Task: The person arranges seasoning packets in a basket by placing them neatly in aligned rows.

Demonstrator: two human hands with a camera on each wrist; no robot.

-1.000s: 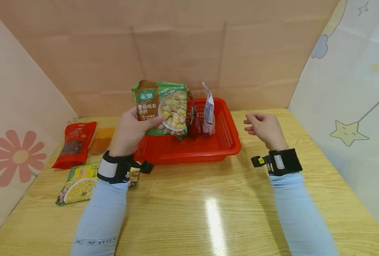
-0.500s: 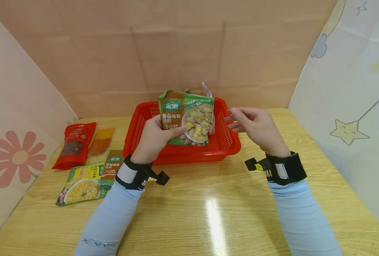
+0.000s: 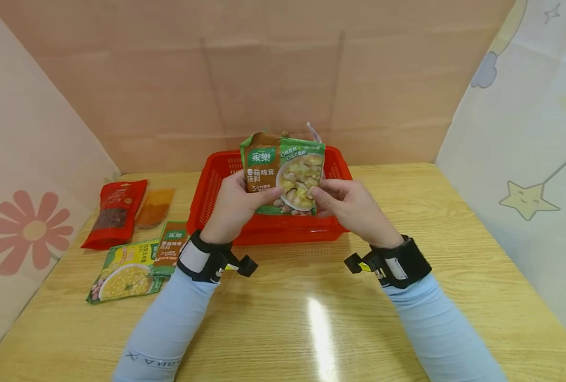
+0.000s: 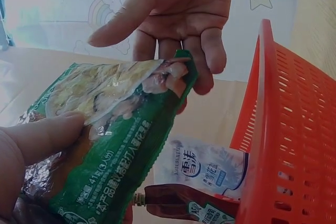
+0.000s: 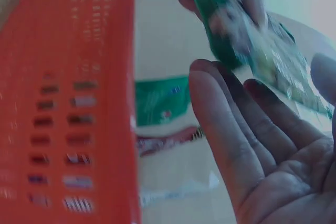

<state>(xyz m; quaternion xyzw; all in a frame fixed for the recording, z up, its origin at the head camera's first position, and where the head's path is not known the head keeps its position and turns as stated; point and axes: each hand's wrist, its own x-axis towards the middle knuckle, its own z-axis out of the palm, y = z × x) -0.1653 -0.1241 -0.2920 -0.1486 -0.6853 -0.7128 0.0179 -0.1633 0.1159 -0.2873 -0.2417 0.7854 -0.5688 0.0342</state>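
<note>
My left hand (image 3: pixel 232 207) grips a green and brown soup packet (image 3: pixel 259 183) by its left side, thumb across the front. At the packet's lower right edge is my right hand (image 3: pixel 354 207), its thumb over the front and its fingers behind. In the wrist views the right palm (image 4: pixel 184 3) looks more open, its fingers close behind the packet's edge. Directly behind and below the packet stands a red plastic basket (image 3: pixel 264 236). Inside it the left wrist view shows a white and blue pouch (image 4: pixel 210 169) and a dark red spouted pouch (image 4: pixel 170 203).
On the table's left lie a red bag (image 3: pixel 116 212), an orange clear-fronted packet (image 3: pixel 155 208), a yellow corn soup packet (image 3: pixel 125 276) and another brown-green soup packet (image 3: pixel 168 252). A green packet (image 5: pixel 163 100) shows beyond the basket wall in the right wrist view.
My left hand has carried the soup packet rightward to the front of the basket. The right hand has come in from the right and reached the packet's edge.
</note>
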